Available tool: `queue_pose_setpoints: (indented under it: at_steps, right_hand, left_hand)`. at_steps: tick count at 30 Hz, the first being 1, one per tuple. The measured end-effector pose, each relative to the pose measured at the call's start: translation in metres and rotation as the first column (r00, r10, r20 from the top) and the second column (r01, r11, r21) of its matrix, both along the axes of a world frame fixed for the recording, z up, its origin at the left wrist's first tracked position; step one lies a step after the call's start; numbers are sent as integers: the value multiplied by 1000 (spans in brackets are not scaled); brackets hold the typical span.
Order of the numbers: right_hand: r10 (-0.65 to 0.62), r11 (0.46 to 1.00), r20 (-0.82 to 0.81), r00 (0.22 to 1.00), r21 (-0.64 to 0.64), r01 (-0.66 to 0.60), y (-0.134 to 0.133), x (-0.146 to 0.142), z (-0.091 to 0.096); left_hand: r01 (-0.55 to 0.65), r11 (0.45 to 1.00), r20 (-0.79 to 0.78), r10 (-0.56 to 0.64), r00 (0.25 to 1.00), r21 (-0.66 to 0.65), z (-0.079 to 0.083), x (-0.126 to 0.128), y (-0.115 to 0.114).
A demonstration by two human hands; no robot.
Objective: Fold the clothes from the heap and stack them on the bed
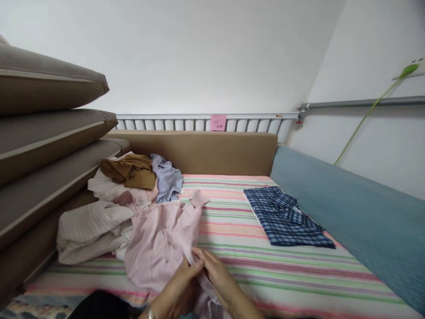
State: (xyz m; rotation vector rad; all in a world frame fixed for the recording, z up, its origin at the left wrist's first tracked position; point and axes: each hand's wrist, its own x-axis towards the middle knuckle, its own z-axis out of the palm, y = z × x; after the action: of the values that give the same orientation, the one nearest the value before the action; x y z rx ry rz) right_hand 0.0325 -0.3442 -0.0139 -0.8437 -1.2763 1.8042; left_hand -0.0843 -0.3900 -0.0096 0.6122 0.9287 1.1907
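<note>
A pale pink striped shirt lies spread at the front middle of the bed, partly crumpled. My left hand is closed on a part of it, thumb uppermost, with most of the fingers out of sight beneath. Close beside it, my right hand also grips the pink cloth, its fingers bent round a narrow strip. Some of the shirt hangs below both hands toward the lower edge of the view. Which part of the garment they hold, I cannot tell.
Left of the shirt lie a cream striped garment, a brown one and a light blue one. A folded blue plaid shirt rests at right. Thick cushions are stacked at left; a blue pad borders the right side.
</note>
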Motion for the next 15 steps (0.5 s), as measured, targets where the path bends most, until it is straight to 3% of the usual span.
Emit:
queue_pose_setpoints:
  at_steps: [2,3,6,8,10,13,15]
  right_hand:
    - [208,975,-120,971,-49,-215,-6,-12,22]
    - [245,964,-136,960,-75,-257,-6,-14,28]
    - [136,989,45,990,-61,-134,4,-11,26]
    - [10,1000,232,973,23,-16,14,-5,11]
    - [-50,996,375,926,91,17,21,-2,-10]
    - [-52,967,506,861,242,-84,17,-5,-43]
    - [-66,878,594,801,417,-237,5,-10,-60]
  left_hand:
    - [-90,996,124,86,989,28,11,-14,-4]
    - [-142,990,150,138,979,20,14,-24,-6]
    - [-345,935,114,353,928,-88,19,-55,-14]
    - [-417,894,85,434,897,-165,23,-76,-22]
    - [-398,889,113,430,896,-225,30,-93,-30]
    - [-358,903,221,409,885,-235,43,-108,-39]
    - [-362,909,289,410,865,-207,52,-113,-40]
